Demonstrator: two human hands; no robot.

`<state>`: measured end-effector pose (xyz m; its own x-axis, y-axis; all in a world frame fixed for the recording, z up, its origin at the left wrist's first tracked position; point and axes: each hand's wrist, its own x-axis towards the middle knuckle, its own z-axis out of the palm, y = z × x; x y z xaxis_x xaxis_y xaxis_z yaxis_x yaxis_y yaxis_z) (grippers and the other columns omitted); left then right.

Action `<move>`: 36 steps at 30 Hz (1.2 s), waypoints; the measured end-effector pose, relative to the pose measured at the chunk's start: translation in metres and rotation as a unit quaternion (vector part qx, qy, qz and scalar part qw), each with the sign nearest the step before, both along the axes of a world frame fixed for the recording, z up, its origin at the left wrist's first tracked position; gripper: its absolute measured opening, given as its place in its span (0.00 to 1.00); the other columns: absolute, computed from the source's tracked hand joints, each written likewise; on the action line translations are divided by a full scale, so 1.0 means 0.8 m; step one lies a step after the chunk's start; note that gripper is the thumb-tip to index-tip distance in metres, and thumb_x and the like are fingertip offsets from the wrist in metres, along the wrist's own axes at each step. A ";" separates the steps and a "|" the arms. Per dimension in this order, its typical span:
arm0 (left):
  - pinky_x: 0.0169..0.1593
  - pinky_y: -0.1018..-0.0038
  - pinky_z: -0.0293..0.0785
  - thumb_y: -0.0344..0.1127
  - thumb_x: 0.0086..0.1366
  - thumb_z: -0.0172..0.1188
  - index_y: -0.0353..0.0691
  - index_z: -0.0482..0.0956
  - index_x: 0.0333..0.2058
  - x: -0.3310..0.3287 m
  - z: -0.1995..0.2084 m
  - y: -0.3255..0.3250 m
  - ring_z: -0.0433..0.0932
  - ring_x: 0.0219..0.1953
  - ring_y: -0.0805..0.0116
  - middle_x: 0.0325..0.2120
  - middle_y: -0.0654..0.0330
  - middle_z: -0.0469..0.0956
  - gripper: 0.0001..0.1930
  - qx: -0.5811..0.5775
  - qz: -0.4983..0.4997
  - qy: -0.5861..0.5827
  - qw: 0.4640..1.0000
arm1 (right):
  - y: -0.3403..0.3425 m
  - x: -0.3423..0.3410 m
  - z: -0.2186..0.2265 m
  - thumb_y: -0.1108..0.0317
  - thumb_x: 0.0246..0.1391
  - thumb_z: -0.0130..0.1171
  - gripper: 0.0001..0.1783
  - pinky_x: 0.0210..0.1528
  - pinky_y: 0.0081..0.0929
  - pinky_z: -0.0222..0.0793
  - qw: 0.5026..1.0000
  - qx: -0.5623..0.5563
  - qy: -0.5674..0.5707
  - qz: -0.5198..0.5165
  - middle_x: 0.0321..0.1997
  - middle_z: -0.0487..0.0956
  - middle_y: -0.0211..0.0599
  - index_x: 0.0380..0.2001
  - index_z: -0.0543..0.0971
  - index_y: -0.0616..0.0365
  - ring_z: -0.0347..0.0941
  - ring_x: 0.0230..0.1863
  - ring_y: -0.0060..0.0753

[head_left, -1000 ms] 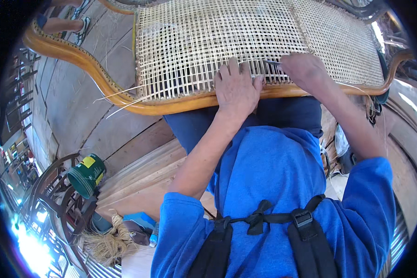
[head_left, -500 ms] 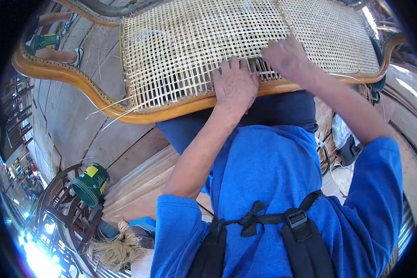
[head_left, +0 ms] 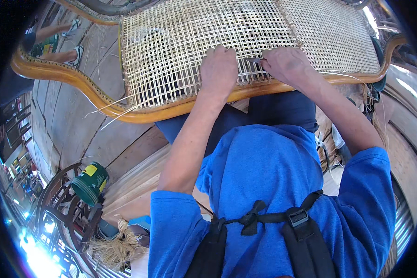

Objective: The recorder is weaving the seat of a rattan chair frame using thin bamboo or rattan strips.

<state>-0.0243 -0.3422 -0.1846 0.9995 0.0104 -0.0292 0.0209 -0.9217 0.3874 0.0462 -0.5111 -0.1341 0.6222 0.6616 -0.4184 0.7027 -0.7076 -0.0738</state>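
Note:
A woven cane panel fills a curved, varnished wooden frame lying across my lap. Near its front edge, the weave is looser, with wider gaps. My left hand is closed over the cane strands, knuckles up; what its fingers grip is hidden. To its right, my right hand is wrapped round a small flat metal tool. Only the tool's thin tip shows, pointing left over the weave; its exact kind is unclear. Loose cane strands stick out at the panel's front left corner.
A green bucket lies tilted at lower left, beside dark wooden chair frames. Below it is a bundle of pale fibre. Another person's foot is at upper left, on the plank floor.
My left hand has shifted left and slightly away from me, its fingers now curled instead of spread flat. My right hand has come down a little, and the metal tool's tip now shows clearly.

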 end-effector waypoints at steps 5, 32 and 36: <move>0.41 0.63 0.74 0.34 0.57 0.54 0.39 0.76 0.30 0.010 -0.007 0.003 0.74 0.37 0.55 0.31 0.54 0.74 0.06 0.042 -0.023 0.017 0.999 | 0.015 -0.008 -0.001 0.54 0.56 0.48 0.20 0.40 0.39 0.73 0.998 -0.003 0.031 -0.046 0.30 0.80 0.49 0.27 0.80 0.59 0.78 0.37 0.45; 0.35 0.64 0.74 0.36 0.56 0.54 0.43 0.74 0.29 0.008 -0.012 0.008 0.76 0.34 0.59 0.26 0.58 0.74 0.05 0.006 -0.032 -0.027 0.999 | -0.004 0.001 -0.033 0.47 0.59 0.43 0.24 0.36 0.42 0.72 0.996 0.018 0.039 -0.084 0.28 0.79 0.46 0.29 0.77 0.58 0.77 0.32 0.48; 0.37 0.61 0.72 0.36 0.57 0.54 0.42 0.75 0.33 -0.010 0.009 -0.009 0.74 0.35 0.56 0.28 0.56 0.74 0.07 0.015 -0.023 0.006 1.000 | -0.023 0.003 -0.014 0.47 0.60 0.40 0.26 0.38 0.41 0.73 0.995 0.006 0.019 -0.093 0.28 0.80 0.45 0.30 0.79 0.57 0.78 0.34 0.46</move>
